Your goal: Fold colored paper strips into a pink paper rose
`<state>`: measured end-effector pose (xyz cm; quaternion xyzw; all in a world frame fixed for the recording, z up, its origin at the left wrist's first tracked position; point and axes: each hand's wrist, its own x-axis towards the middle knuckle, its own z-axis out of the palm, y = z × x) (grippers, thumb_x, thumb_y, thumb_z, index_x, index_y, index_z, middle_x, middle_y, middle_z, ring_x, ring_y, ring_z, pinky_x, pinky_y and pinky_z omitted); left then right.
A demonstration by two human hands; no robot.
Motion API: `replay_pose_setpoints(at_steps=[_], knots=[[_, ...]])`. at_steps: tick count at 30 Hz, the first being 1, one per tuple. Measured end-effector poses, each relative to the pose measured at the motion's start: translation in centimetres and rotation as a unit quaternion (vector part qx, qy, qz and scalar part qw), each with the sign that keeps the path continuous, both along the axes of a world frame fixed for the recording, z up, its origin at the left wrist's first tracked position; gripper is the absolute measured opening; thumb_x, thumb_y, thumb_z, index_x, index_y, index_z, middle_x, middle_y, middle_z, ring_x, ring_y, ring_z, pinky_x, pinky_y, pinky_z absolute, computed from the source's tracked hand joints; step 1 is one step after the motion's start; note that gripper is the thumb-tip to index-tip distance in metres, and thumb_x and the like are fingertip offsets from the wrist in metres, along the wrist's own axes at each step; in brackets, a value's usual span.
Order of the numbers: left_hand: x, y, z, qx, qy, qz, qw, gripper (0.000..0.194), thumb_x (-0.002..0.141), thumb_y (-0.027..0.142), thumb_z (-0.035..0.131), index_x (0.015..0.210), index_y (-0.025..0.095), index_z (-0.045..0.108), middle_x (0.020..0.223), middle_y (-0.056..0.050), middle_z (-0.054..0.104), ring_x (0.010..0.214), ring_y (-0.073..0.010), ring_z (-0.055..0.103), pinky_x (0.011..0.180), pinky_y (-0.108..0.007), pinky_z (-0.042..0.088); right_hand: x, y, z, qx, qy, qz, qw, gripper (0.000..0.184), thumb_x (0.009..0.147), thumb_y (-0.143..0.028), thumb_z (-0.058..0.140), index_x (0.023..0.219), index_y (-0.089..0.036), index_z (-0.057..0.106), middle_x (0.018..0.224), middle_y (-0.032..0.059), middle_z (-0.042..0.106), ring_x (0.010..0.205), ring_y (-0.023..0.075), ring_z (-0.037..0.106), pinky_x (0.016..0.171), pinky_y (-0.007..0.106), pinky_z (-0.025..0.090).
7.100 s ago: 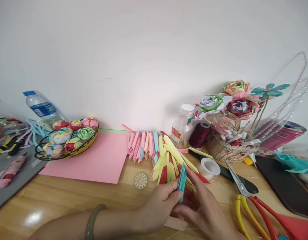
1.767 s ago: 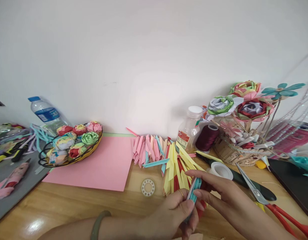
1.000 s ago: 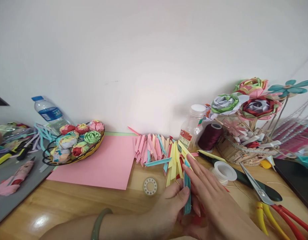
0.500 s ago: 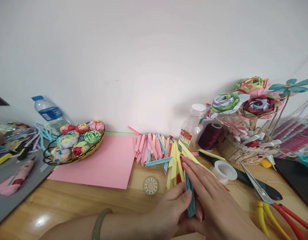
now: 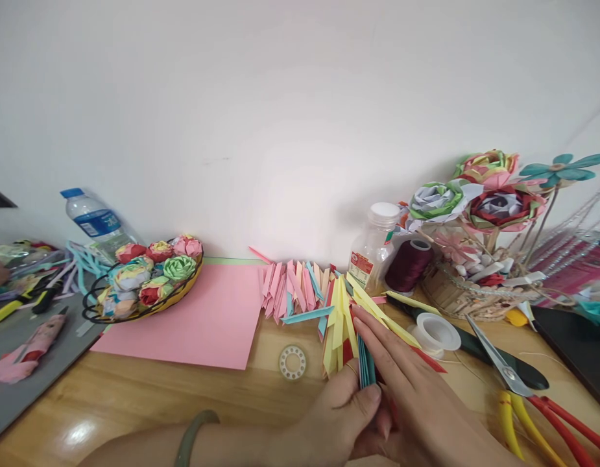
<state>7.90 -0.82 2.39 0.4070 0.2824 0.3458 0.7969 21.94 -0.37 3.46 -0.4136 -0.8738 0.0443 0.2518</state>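
Between my two hands is a bundle of folded teal paper strips (image 5: 364, 363). My left hand (image 5: 341, 408) is closed on it, with the thumb across its near end. Long fingers of my right hand (image 5: 411, 383) lie close together along the bundle's right side, pressing against it. Some red paper shows low between the palms; the lower fingers are partly hidden. Just beyond the hands, folded yellow paper strips (image 5: 336, 327) fan out. Behind them on the left stands a row of folded pink paper pieces (image 5: 283, 288), mixed with some blue and peach ones.
Left are pink paper (image 5: 202, 331), a basket of paper flowers (image 5: 88, 305) and a water bottle (image 5: 98, 220). Clear tape (image 5: 292, 362) lies centrally. To the right are a plastic bottle (image 5: 372, 243), purple thread (image 5: 409, 266), a white spool (image 5: 438, 332), scissors (image 5: 511, 376) and a flower basket (image 5: 455, 292).
My left thumb now covers the near end of the teal bundle, which stuck out past it before. Both hands stay in nearly the same place. The view has shifted slightly.
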Motion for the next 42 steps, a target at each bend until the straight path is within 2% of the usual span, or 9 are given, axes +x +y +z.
replay_pose_setpoints(at_steps=[3,6,10,17,20,27,34,39,42], knots=[[-0.1,0.1,0.1,0.030,0.016,0.026,0.999,0.043,0.072,0.055,0.051,0.085,0.014,0.046,0.062,0.003,0.042,0.059,-0.0081,0.040,0.059,-0.024,0.031,0.4,-0.1,1.1,-0.104,0.086,-0.012,0.991,0.088,0.068,-0.029,0.062,0.140,-0.022,0.011,0.144,0.0103,0.022,0.128,0.0273,0.028,0.097,0.039,0.038],[-0.1,0.4,-0.1,0.045,0.005,0.018,0.999,0.042,0.074,0.054,0.050,0.087,0.014,0.045,0.061,0.004,0.042,0.060,-0.0087,0.045,0.059,-0.024,0.032,0.9,0.5,2.2,-0.200,0.216,-0.079,0.953,0.055,0.082,-0.040,0.046,0.133,-0.025,0.034,0.134,0.0089,0.042,0.119,0.0256,0.044,0.090,0.038,0.045],[-0.1,0.6,-0.6,0.036,-0.019,-0.025,0.999,0.041,0.074,0.055,0.049,0.078,0.016,0.040,0.063,0.005,0.043,0.053,-0.0063,0.049,0.057,-0.024,0.038,1.0,1.5,3.0,-0.343,0.271,-0.090,0.895,0.032,0.079,-0.046,0.048,0.091,-0.021,0.066,0.094,0.0062,0.066,0.089,0.0224,0.061,0.074,0.029,0.051],[-0.3,0.4,-0.7,0.027,-0.010,-0.063,0.998,0.046,0.071,0.056,0.051,0.085,0.014,0.042,0.060,0.004,0.047,0.044,-0.0042,0.045,0.047,-0.021,0.038,0.5,1.4,3.4,-0.489,0.331,-0.051,0.805,0.031,0.075,-0.046,0.054,0.062,-0.018,0.054,0.049,-0.0038,0.055,0.044,0.0103,0.052,0.048,0.022,0.042],[-0.2,0.3,-0.7,0.018,-0.022,-0.065,0.997,0.045,0.072,0.056,0.051,0.087,0.014,0.042,0.059,0.003,0.049,0.048,-0.0059,0.049,0.051,-0.022,0.041,0.6,1.3,3.4,-0.467,0.347,-0.076,0.810,0.029,0.071,-0.045,0.060,0.060,-0.018,0.055,0.048,-0.0046,0.052,0.045,0.0099,0.049,0.048,0.021,0.040],[0.0,0.5,-0.6,0.014,-0.032,-0.007,0.999,0.045,0.074,0.052,0.051,0.099,0.015,0.046,0.095,-0.007,0.053,0.061,-0.0071,0.057,0.057,-0.023,0.044,1.1,1.6,3.0,-0.416,0.351,-0.109,0.832,0.029,0.069,-0.044,0.063,0.057,-0.019,0.057,0.045,-0.0043,0.050,0.047,0.0108,0.048,0.050,0.022,0.040],[-0.3,0.8,0.3,0.012,0.061,0.061,0.996,0.050,0.074,0.057,0.045,0.094,0.011,0.050,0.090,-0.010,0.059,0.055,-0.0093,0.057,0.048,-0.021,0.040,1.9,1.9,2.9,-0.296,0.324,-0.172,0.882,0.031,0.070,-0.047,0.059,0.059,-0.019,0.058,0.053,-0.0014,0.053,0.053,0.0126,0.047,0.051,0.022,0.039],[-0.1,1.1,-0.3,0.014,0.114,0.114,0.987,0.049,0.073,0.057,0.044,0.094,0.012,0.048,0.071,-0.002,0.054,0.044,-0.0059,0.046,0.043,-0.021,0.038,2.7,1.7,4.3,-0.228,0.407,-0.225,0.856,0.032,0.070,-0.050,0.059,0.062,-0.020,0.058,0.053,-0.0007,0.051,0.051,0.0117,0.046,0.045,0.021,0.039],[-0.2,1.1,-0.4,0.027,0.159,0.112,0.980,0.042,0.077,0.053,0.042,0.087,0.013,0.050,0.056,0.005,0.043,0.039,-0.0054,0.036,0.039,-0.021,0.032,1.6,1.2,4.3,-0.304,0.398,-0.159,0.851,0.031,0.064,-0.049,0.064,0.063,-0.019,0.060,0.051,0.0003,0.054,0.049,0.0131,0.049,0.046,0.023,0.043]])
